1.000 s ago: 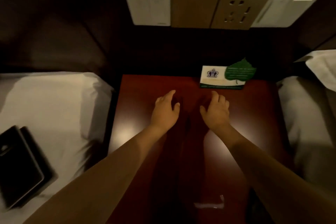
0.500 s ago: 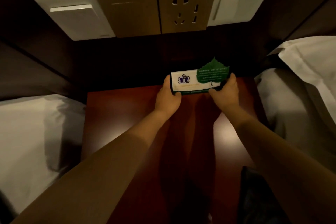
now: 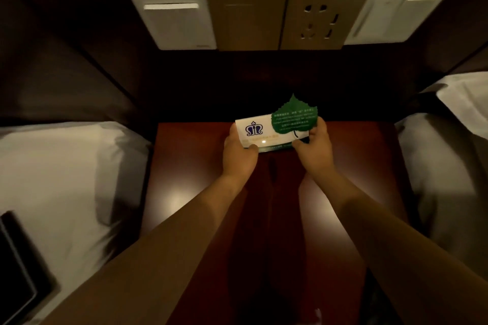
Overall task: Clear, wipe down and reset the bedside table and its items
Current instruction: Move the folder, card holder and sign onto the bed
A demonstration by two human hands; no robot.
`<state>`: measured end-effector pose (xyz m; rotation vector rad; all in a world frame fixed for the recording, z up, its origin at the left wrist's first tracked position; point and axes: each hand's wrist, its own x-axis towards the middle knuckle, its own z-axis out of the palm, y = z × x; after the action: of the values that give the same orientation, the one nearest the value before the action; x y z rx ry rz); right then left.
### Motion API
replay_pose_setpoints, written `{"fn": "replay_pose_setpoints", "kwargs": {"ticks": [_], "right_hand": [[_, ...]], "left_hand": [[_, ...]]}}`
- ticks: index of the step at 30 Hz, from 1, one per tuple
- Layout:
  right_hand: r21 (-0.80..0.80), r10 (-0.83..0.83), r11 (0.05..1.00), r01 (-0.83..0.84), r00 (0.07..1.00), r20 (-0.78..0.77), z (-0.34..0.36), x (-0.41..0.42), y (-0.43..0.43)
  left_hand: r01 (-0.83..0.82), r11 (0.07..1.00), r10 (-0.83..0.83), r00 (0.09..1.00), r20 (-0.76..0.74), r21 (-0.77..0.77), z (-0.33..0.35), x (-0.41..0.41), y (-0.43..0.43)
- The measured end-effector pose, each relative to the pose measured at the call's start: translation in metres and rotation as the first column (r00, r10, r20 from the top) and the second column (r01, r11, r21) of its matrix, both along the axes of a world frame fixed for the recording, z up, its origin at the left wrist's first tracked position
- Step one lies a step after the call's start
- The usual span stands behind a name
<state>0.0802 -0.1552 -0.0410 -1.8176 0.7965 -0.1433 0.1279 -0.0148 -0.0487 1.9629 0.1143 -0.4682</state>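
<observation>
Cards sit in your grip at the far edge of the bedside table (image 3: 190, 192): a white card (image 3: 260, 132) with a blue crest, and a green leaf-shaped card (image 3: 293, 119) overlapping its right end. Your left hand (image 3: 239, 155) closes on the white card's left end, thumb on top; your right hand (image 3: 315, 152) pinches the right end, fingers curled behind the leaf. Both look thin, light and bendable, likely glossy, so the leaf may slide off. Hold them by the short ends, flat, with a thumb over the overlap. Whether they are lifted clear of the wood you cannot tell. White bedding (image 3: 66, 179) lies left and right; a switch and socket panel (image 3: 285, 16) hangs on the far wall.
</observation>
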Motion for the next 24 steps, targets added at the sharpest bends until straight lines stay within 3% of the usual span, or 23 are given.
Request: {"fn": "replay_pose_setpoints", "kwargs": {"ticks": [11,18,24], "right_hand": [[0.010,0.272,0.962,-0.272,0.961,-0.055,0.008,0.025,0.154],[0.040,0.452,0.892,-0.450,0.891,-0.042,0.007,0.040,0.279],[0.076,0.592,0.806,-0.588,0.797,-0.118,0.001,0.055,0.357]], "left_hand": [[-0.308,0.951,0.308,0.951,-0.030,-0.031,0.015,-0.011,0.159],[-0.549,0.836,0.546,0.834,-0.075,-0.011,0.016,-0.026,0.278],[-0.630,0.774,0.633,0.768,-0.096,0.069,0.016,-0.027,0.353]]}}
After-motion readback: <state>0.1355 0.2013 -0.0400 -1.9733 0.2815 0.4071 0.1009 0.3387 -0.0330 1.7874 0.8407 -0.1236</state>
